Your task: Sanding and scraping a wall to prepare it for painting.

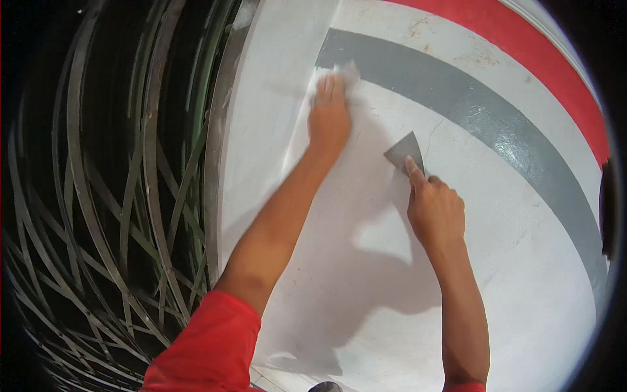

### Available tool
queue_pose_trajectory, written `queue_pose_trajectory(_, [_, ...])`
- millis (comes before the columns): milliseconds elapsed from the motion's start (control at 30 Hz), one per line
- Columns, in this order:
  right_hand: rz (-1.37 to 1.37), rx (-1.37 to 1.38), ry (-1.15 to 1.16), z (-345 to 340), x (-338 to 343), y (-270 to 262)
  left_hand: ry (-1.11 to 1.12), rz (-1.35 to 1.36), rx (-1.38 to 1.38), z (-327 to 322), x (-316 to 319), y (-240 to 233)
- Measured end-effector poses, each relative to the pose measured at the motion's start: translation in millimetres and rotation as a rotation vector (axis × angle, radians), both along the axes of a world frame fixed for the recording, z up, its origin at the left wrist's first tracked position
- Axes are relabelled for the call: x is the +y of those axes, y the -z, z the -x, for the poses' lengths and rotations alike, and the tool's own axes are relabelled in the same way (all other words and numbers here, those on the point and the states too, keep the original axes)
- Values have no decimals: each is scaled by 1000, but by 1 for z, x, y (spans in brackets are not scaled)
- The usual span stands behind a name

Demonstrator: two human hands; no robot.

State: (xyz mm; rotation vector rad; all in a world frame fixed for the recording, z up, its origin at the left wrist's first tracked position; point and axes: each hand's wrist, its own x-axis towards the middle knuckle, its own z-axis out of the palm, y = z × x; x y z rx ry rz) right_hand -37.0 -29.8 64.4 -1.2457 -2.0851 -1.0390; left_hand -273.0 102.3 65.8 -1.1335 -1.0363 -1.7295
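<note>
My left hand [330, 120] reaches up to the white wall [372, 304] beside the inner corner, just under the left end of a grey painted band [392, 56]. A small pale piece [349, 72] is under its fingertips. Blur hides whether it is paper or cloth. In my right hand [437, 210] is a putty knife [406, 149], its flat metal blade angled up and left with my index finger laid along it. The knife's handle is hidden in my fist. Whether the blade touches the wall I cannot tell.
A metal security grille [147, 161] with crossed bars runs down the left, beyond the wall's edge. A red band [519, 34] crosses the wall above the grey one. A dark object [607, 210] juts in at the right rim. Floor tiles [262, 379] show at the bottom.
</note>
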Motion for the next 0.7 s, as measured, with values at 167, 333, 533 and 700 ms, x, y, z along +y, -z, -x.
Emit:
queue_pose_trajectory(167, [-19,0,-31,-24,0,13,1,-1,-15,-8,6,9])
queue_pose_trajectory(333, [18,-24,-20,-18,-8,3,100,-67,106,20,-4,-128])
queue_pose_trajectory(533, [38,10,-76,-23,2,14,192,-110,213,60,-5,-151])
queue_pose_trajectory(700, [0,32,-114,-36,5,17,262,-133,89,42,-2,-93])
